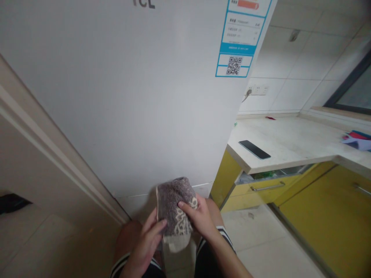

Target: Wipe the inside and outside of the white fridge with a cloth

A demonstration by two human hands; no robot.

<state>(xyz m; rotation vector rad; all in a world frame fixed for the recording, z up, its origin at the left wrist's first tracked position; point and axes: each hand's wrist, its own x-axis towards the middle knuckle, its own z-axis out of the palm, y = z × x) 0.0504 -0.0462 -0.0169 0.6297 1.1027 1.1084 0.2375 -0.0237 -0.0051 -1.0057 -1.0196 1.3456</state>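
A folded grey-brown towel (174, 204) with a cream pattern and a pale border is held up between both hands, low in the middle of the view. My left hand (150, 237) grips its lower left edge, thumb on the front. On the right side my right hand (199, 216) is closed on the cloth, its thumb lying across the patterned part. The fingers behind the towel are hidden. Just beyond the towel stands the pale refrigerator door (139, 104), filling most of the view.
A blue-edged label (237, 48) is on the fridge. To the right, a phone (254, 149) lies on the white counter (298, 139). Below it a yellow drawer (263, 189) sits partly open. A wall edge (58, 143) runs along the left. My knees flank the towel.
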